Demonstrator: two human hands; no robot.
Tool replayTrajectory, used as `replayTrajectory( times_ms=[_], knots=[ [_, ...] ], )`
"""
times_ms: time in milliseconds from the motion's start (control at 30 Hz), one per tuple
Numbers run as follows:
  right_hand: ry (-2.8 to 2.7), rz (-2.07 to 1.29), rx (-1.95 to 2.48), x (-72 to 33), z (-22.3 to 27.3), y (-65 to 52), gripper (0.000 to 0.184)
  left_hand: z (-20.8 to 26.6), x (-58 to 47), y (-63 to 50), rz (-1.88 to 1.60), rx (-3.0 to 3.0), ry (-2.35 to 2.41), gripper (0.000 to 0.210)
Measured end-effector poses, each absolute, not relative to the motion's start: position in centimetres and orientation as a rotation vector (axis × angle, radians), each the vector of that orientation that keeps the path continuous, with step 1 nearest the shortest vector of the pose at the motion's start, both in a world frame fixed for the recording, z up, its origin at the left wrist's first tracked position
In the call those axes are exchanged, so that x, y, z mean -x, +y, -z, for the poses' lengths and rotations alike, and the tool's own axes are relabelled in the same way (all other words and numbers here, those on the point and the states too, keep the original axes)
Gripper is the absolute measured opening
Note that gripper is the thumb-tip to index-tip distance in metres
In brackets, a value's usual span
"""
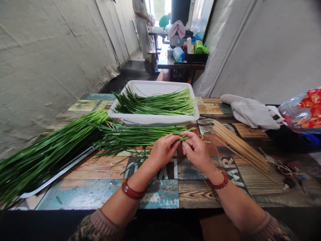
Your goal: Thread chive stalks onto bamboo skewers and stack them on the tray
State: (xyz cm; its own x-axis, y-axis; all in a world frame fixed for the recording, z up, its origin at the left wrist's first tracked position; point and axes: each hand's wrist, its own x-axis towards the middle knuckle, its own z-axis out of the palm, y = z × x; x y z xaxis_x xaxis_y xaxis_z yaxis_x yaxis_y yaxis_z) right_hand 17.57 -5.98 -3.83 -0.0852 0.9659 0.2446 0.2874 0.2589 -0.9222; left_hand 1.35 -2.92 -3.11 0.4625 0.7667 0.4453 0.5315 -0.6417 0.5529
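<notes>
A loose row of garlic chives (140,135) lies across the table, pale stem ends to the right. At those ends my left hand (164,147) has its fingers closed on some stems. Close beside it, thumb and finger of my right hand (197,149) pinch the stem tips; whether a skewer is among them is hidden by my fingers. Just behind the row stands a white plastic tub (152,117) holding more chives (160,103). To the right of my right hand lies a fanned bundle of bamboo skewers (240,147). A few thin sticks show under my right wrist.
A big heap of chives (57,147) rests on a tray (62,172) at the left. Scissors (278,164), a grey cloth cap (253,112) and a red-patterned plastic bag (306,110) are at the right. Beyond, a person (142,30) stands near another table (167,62).
</notes>
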Motion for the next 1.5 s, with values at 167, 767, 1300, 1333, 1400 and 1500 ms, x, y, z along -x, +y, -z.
replayTrajectory(
  times_ms=[167,767,1300,1333,1400,1500],
  knots=[
    [-1.547,-0.944,1.219,-17.3,3.9,-6.1,0.022,3.5,-1.5,-3.0,-0.944,-2.405,1.105,0.019],
    [-1.182,-1.197,1.242,-18.9,4.7,-7.0,0.032,2.9,-1.5,-3.5,-0.708,-2.609,1.151,0.021],
    [-1.253,-1.166,1.377,-19.9,6.7,-7.8,0.025,3.1,0.0,-1.1,-0.856,-2.636,1.347,0.017],
    [-1.253,-1.161,1.382,-19.8,6.7,-7.8,0.027,3.2,0.0,-1.0,-0.823,-2.665,1.355,0.017],
    [-1.254,-1.152,1.386,-19.8,6.8,-7.8,0.029,3.3,-0.1,-0.9,-0.755,-2.707,1.369,0.016],
    [-1.264,-1.148,1.359,-19.7,6.9,-7.7,0.031,3.3,-0.4,-0.9,-0.684,-2.747,1.403,0.012]
  ],
)
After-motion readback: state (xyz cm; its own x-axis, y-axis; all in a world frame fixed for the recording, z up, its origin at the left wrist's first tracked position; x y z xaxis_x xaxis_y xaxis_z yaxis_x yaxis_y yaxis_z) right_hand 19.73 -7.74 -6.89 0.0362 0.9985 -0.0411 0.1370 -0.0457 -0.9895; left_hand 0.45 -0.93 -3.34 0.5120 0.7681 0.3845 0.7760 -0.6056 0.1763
